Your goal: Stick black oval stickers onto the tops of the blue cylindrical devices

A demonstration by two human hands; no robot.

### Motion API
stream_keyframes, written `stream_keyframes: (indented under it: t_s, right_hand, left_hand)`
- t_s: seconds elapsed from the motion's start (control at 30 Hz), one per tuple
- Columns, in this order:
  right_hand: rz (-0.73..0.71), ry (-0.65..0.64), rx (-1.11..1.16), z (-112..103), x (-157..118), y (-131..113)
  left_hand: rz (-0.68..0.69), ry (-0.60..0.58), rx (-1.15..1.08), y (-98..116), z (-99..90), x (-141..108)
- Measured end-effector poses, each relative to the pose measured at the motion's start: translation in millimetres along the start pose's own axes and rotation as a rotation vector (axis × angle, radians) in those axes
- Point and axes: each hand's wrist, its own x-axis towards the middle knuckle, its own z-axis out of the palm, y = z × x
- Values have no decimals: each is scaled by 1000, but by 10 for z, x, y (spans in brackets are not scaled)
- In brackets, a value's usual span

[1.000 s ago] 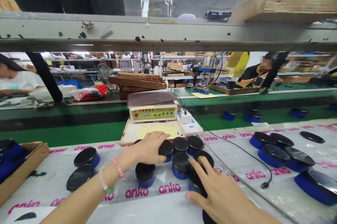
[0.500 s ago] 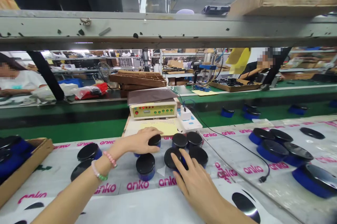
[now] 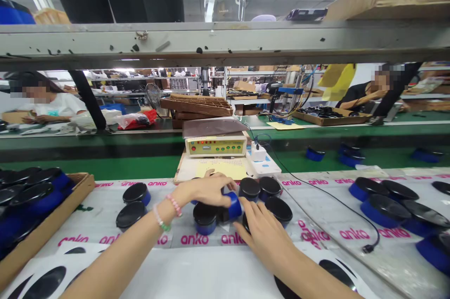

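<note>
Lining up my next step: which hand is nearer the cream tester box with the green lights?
Left. The left hand grips a tipped blue puck just in front of the tester box; the right hand lies nearer the person, farther from the box.

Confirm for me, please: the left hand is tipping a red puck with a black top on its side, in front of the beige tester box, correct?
Not quite: the puck that the left hand tips is blue, not red, as the head view shows. The rest holds: black top, lying on its side, in front of the beige tester box.

factory assembly line, green conveyor belt point(image 3: 140, 165), co-workers point(image 3: 45, 102)
</note>
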Motion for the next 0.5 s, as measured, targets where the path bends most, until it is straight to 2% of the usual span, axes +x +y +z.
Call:
stream_keyframes:
  t_s: [0.1,0.23,0.37,0.43,0.5]
  right_hand:
    - [-20,-52,33,-85,-87,67]
    - [-73,-138,75,-204,-176,168]
    - [-62,-198,78,-223,-161,226]
    - [-52,-224,78,-219,-119,220]
    - [-54,-255,86,-248,-79,220]
  left_hand:
    - [31,59,46,116,112,-174]
    - [34,164,107,285,252,-235]
    - [31,225,162,392,175,-237]
    - [31,201,228,408,119,-243]
    - [32,128,245,400,76,-223]
